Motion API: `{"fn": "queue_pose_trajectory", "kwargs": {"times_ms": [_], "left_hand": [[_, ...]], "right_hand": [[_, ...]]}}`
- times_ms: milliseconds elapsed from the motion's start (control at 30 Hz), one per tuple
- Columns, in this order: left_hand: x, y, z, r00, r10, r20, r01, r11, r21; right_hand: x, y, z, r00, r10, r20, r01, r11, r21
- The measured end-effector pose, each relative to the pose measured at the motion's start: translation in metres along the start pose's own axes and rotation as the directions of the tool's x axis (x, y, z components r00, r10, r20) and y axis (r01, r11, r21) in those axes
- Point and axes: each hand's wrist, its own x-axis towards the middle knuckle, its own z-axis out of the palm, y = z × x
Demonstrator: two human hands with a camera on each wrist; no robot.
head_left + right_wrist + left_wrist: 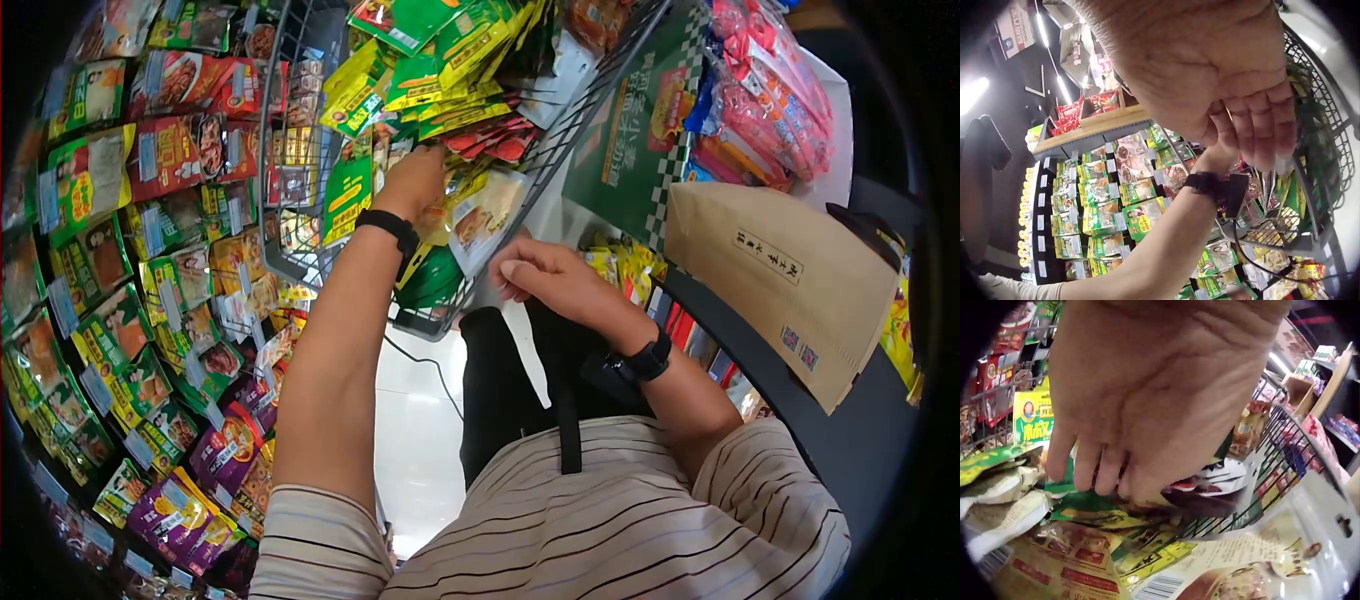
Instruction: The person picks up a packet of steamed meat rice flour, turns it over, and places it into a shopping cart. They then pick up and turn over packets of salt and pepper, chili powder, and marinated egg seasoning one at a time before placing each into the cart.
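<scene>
My left hand (412, 182) reaches down into the shopping cart (272, 150), among piled snack packets (445, 85). In the left wrist view its fingers (1105, 469) bend down onto a green packet (1085, 503), beside a dark maroon packet (1207, 499). The fingertips are partly hidden there, and I cannot tell whether they grip one. A clear-fronted white packet (487, 215) lies right of this hand. My right hand (545, 272) hangs loosely curled by the cart's near corner, holding nothing.
Hanging snack packets (180, 300) fill the rack on the left. On the right, a brown paper bag (785, 270) lies on a dark counter (860, 440), near pink packages (775, 100) in a white box. A green printed board (630, 130) stands along the cart's right side.
</scene>
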Motion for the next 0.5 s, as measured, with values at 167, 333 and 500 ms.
{"fn": "queue_pose_trajectory", "kwargs": {"times_ms": [167, 333, 500], "left_hand": [[0.028, -0.01, 0.017, 0.978, -0.18, 0.102, 0.154, 0.962, 0.226], [0.028, -0.017, 0.039, 0.99, -0.142, 0.01, 0.131, 0.937, 0.323], [0.039, -0.015, 0.035, 0.99, -0.017, 0.141, -0.047, 0.896, 0.441]], "right_hand": [[-0.001, 0.001, -0.01, 0.998, 0.044, -0.034, -0.042, 0.997, 0.062], [0.004, 0.0, -0.013, 0.994, 0.108, -0.035, -0.106, 0.994, 0.036], [0.009, 0.003, -0.008, 0.994, 0.112, -0.009, -0.111, 0.992, 0.059]]}}
